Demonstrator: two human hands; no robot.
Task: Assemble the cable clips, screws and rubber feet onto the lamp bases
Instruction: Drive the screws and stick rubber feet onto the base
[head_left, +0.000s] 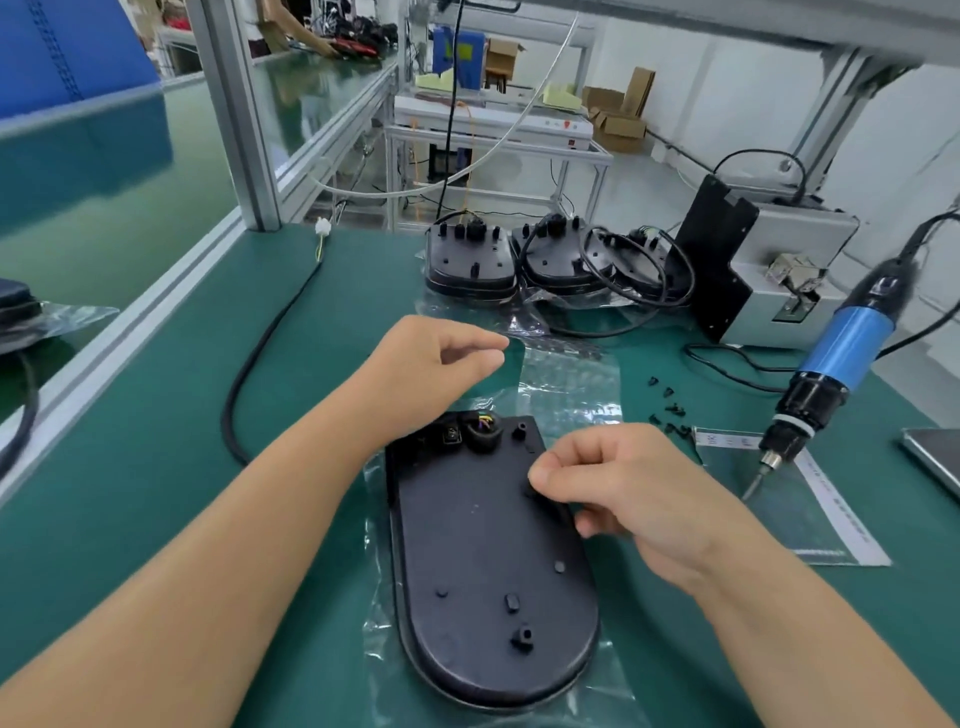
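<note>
A black lamp base (483, 561) lies upside down on a clear bag on the green mat, its cable socket (480, 431) at the far end. My right hand (634, 493) hovers over the base's right edge; thumb and forefinger pinch a small black part (531, 491) against it. My left hand (431, 369) is above the far end of the base, its thumb and forefinger tips meeting at the edge of a clear film (571, 379) that carries a row of small black pieces. Loose black cable clips (670, 408) lie scattered to the right.
A blue electric screwdriver (841, 358) hangs at the right, tip over a printed bag (810, 509). Behind it stands a grey screw feeder (769, 270). Three more lamp bases (470, 260) with cables stand at the back. A black cable (270, 338) runs on the left.
</note>
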